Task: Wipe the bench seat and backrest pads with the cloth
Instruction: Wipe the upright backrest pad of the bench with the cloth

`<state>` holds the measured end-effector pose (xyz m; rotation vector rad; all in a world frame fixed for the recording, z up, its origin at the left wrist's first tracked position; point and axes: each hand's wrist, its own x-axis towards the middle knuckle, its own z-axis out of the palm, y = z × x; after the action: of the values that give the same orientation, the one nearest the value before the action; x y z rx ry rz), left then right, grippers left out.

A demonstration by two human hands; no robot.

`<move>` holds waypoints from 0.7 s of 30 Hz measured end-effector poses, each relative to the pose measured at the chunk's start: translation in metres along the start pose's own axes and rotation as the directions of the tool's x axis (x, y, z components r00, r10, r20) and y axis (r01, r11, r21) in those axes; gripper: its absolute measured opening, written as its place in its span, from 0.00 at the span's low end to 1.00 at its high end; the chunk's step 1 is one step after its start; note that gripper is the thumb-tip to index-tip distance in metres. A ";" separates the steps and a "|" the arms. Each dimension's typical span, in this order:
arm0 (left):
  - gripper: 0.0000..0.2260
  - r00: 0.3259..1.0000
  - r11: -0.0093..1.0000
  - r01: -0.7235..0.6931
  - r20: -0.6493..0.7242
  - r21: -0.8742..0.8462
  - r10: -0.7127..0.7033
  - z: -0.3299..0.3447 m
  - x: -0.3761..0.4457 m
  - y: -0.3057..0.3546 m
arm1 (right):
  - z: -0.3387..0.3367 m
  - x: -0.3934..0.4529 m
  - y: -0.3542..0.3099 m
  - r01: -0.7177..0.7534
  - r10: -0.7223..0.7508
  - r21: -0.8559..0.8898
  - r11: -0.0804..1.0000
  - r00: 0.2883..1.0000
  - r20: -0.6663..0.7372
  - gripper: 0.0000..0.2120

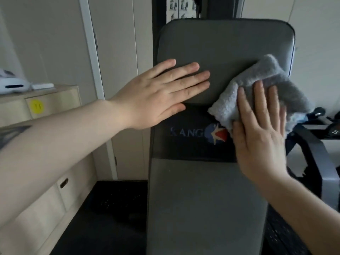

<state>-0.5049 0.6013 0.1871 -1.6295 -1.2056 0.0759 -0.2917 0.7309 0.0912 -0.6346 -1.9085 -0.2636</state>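
Observation:
The grey backrest pad point(220, 45) fills the middle of the view, with a dark logo band point(187, 144) across it and more grey padding point(202, 208) below. My left hand point(161, 94) lies flat on the pad's left side, fingers spread, holding nothing. A folded grey cloth point(265, 83) lies against the pad's right side. My right hand point(261, 137) presses flat on the cloth's lower part and covers the right end of the logo.
A light wooden cabinet point(55, 103) stands at the left with white devices point(14, 85) on top. A dark machine frame point(320, 162) and dumbbells point(327, 126) sit at the right. Black floor matting point(114, 208) lies beside the bench.

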 end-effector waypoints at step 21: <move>0.25 0.979 0.962 0.087 0.202 -0.258 -0.034 -0.018 -0.010 0.000 | 0.016 -0.030 -0.002 0.625 -0.598 -0.068 0.778 0.768 0.228 0.27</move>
<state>-0.4999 0.5818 0.1899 -1.8493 -1.4668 0.0378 -0.2964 0.7275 0.0576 -0.0937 -2.2636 -0.7874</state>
